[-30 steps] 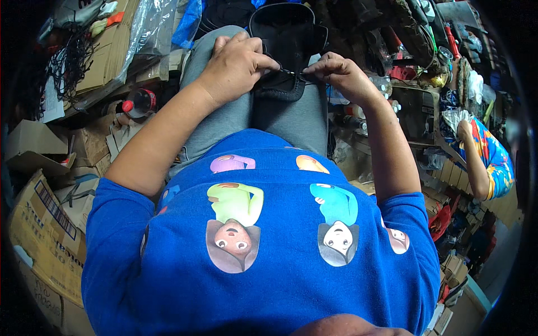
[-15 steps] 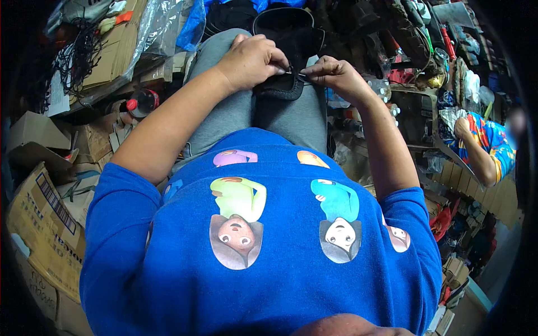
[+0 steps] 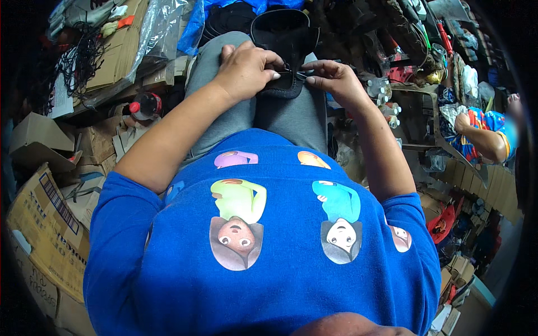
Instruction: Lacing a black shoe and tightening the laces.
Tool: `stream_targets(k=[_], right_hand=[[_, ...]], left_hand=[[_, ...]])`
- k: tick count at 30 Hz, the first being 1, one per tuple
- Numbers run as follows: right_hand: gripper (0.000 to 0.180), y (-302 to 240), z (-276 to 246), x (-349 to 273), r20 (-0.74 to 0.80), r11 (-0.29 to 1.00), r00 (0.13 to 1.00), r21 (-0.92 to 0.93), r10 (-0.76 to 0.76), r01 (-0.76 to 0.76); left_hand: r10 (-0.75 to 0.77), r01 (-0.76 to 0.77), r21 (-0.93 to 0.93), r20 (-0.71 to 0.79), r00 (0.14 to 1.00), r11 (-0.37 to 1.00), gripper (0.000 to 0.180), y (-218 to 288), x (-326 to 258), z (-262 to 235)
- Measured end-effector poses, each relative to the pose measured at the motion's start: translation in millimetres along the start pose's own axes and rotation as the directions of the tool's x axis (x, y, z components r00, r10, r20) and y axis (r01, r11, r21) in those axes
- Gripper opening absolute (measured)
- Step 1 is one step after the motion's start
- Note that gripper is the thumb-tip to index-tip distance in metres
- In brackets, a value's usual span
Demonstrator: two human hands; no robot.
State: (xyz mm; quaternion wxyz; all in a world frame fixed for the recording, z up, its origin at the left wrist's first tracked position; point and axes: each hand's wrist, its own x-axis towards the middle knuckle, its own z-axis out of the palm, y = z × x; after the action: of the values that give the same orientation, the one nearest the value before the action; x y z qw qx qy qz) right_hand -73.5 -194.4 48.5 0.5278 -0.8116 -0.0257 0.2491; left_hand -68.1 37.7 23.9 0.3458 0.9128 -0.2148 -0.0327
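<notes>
A black shoe (image 3: 280, 91) lies on my lap between my thighs, its rounded toe pointing toward me and its wide dark opening at the far end. My left hand (image 3: 246, 70) is over its left side, thumb and forefinger pinched close to a thin pale strand (image 3: 286, 71) at the shoe's middle. From the right, my right hand (image 3: 333, 78) comes in with thumb and forefinger at another thin, light, needle-like piece (image 3: 301, 74). What exactly these slim pieces are is too small to tell.
Cardboard boxes (image 3: 47, 224) and a dark bottle with a red cap (image 3: 147, 105) are on my left. A tangle of black cords (image 3: 81, 59) lies farther off. Small clear bottles (image 3: 386, 103) stand at right, and another person's arm (image 3: 482, 137) shows beyond them.
Both my hands have shifted slightly, with the right finger and thumb a little farther apart. The shoe's far end has moved slightly left. The other person's arm at right has changed position.
</notes>
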Motion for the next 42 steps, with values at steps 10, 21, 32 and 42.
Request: stream_targets(k=[10,21,32,42], right_hand=[[0.019,-6.1,5.3,12.1,0.023,0.989,0.998,-0.139,-0.051,0.054],[0.020,-10.9,-7.6,7.5,0.131,0.994,0.991,-0.103,-0.023,0.036],[0.030,-10.7,2.2,-11.7,0.040,0.992,0.998,-0.124,0.040,-0.035],[0.016,-21.0,8.0,10.3,0.062,0.966,0.998,-0.255,-0.033,0.048]], left_hand=[[0.021,-0.003,-0.083,0.213,0.977,0.997,0.016,7.9,16.8,2.3],[0.102,-0.097,-0.034,0.191,0.976,0.995,0.018,-6.6,12.4,-6.8],[0.104,-0.096,-0.134,0.049,0.993,0.986,0.018,-7.2,-1.0,-0.9],[-0.003,0.001,0.007,0.216,0.976,1.000,0.021,2.7,12.5,3.2]])
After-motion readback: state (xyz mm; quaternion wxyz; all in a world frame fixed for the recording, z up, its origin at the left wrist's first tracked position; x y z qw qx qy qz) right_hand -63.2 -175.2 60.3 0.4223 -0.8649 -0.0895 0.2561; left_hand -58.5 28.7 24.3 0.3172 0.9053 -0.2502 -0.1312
